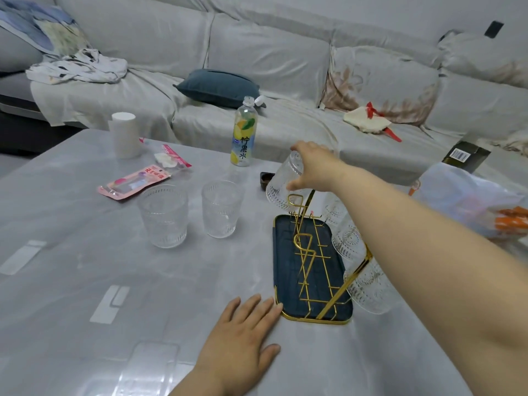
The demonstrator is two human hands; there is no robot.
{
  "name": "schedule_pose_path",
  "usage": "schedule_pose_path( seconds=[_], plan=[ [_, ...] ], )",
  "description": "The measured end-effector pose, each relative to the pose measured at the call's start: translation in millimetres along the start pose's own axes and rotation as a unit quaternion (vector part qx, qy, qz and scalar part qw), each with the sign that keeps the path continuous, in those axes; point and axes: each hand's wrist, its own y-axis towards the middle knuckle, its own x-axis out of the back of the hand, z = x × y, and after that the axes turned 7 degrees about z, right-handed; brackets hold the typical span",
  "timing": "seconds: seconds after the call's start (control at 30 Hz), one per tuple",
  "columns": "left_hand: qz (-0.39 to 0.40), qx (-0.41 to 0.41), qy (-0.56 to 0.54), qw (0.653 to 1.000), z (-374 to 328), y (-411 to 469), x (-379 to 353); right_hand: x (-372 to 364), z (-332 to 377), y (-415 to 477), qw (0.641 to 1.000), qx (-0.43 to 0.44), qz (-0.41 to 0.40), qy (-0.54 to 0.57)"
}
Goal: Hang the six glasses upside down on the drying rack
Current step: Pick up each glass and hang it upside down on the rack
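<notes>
A gold wire drying rack stands in a dark blue tray with a gold rim. My right hand holds a clear patterned glass upside down and tilted, its mouth over the rack's far left prong. Three glasses hang mouth-down on the rack's right side, partly behind my forearm: the near one, the middle one, the far one. Two glasses stand upright on the table to the left: a larger-looking one and one beside it. My left hand lies flat on the table, fingertips touching the tray's near corner.
On the grey table stand a lemon-water bottle, a white paper roll, pink packets and a small dark dish. A plastic bag lies at the right. A grey sofa with cushions runs behind.
</notes>
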Motion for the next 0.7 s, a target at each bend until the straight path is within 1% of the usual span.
schedule_pose_path(
  seconds=[0.2, 0.27, 0.33, 0.37, 0.43, 0.53, 0.57, 0.6, 0.67, 0.7],
  plan=[
    [0.004, 0.006, 0.010, 1.000, -0.8, -2.5, -1.1, -13.9, 1.7, 10.6, 0.998, 0.023, 0.042, -0.040],
    [-0.010, -0.012, 0.009, 1.000, 0.8, -1.8, -3.0, -14.7, 1.3, 12.1, 0.997, 0.031, 0.052, -0.041],
    [-0.006, -0.025, -0.006, 1.000, -1.4, -1.8, -4.5, -14.6, 0.7, 12.0, 0.997, 0.032, 0.060, -0.031],
    [-0.030, -0.036, -0.003, 0.999, -0.9, -0.1, -7.5, -14.4, 0.1, 11.9, 0.997, 0.033, 0.061, -0.028],
    [-0.019, -0.022, -0.001, 1.000, -0.3, 2.5, -5.2, -13.5, -0.7, 12.6, 0.998, 0.035, 0.055, -0.021],
    [-0.031, -0.009, 0.001, 0.999, -4.6, 1.3, -0.2, -10.6, -0.4, 11.5, 0.999, 0.028, 0.031, 0.016],
    [-0.043, -0.013, 0.023, 0.999, -4.9, 1.2, -0.1, -9.2, -0.4, 9.7, 0.999, 0.023, 0.021, 0.032],
    [-0.068, -0.034, 0.049, 0.996, -3.5, 1.9, -2.9, -7.6, -0.2, 6.7, 0.999, 0.020, 0.014, 0.043],
    [-0.031, -0.026, 0.034, 0.999, -6.1, 0.2, 0.8, -4.0, 1.3, -3.4, 0.998, 0.019, 0.006, 0.058],
    [-0.033, -0.025, 0.030, 0.999, -6.4, -0.8, 1.7, -2.0, 3.1, -10.6, 0.998, 0.021, 0.000, 0.067]
  ],
)
